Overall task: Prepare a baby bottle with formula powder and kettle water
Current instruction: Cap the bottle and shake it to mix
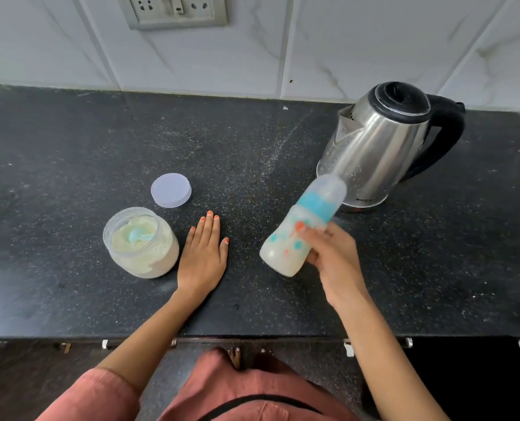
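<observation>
My right hand grips a baby bottle above the counter. The bottle is tilted, its clear cap and blue collar pointing up and right toward the kettle, and it is blurred. Milky white liquid fills its lower part. My left hand rests flat on the black counter, fingers straight, just right of an open jar of formula powder with a light blue scoop lying in the powder. The steel kettle with a black lid and handle stands at the back right.
The jar's round pale lid lies on the counter behind the jar. The black stone counter meets a white tiled wall with a socket plate at the back. The counter's front edge runs near my body.
</observation>
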A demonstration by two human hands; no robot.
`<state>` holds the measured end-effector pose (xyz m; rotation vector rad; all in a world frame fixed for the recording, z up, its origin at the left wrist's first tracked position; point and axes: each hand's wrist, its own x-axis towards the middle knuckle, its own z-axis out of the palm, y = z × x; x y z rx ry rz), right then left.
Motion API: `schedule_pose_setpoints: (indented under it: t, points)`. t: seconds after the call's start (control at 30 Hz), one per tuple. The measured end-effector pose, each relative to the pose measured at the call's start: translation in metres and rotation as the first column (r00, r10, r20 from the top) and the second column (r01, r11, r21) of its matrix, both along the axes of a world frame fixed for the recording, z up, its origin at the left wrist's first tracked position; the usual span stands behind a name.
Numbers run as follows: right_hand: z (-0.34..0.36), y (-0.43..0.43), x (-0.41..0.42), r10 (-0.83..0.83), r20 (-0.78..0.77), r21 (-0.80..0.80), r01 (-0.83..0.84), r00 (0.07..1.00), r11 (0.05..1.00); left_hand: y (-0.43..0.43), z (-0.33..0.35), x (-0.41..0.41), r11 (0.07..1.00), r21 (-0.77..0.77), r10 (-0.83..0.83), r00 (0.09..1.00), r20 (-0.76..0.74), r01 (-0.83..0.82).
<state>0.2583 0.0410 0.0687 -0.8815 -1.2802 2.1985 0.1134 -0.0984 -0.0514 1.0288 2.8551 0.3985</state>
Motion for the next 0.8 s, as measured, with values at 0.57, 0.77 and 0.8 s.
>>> schedule_pose_setpoints:
  t: [0.57, 0.77, 0.8]
  points:
    - [-0.004, -0.003, -0.006, -0.021, -0.008, -0.111, 0.02, 1.0, 0.994, -0.001, -0.001, -0.001, 1.0, 0.003, 0.0, 1.0, -0.003, 0.0]
    - [0.005, 0.018, -0.008, -0.152, -0.107, -0.162, 0.134, 0.983, 0.978, 0.0, -0.003, -0.001, 1.0, 0.006, 0.0, 1.0, -0.013, 0.0]
    - [0.004, 0.021, -0.009, -0.219, -0.134, -0.211, 0.188, 0.966, 0.959, -0.001, -0.003, -0.001, 1.0, 0.004, 0.0, 1.0, -0.016, 0.0]
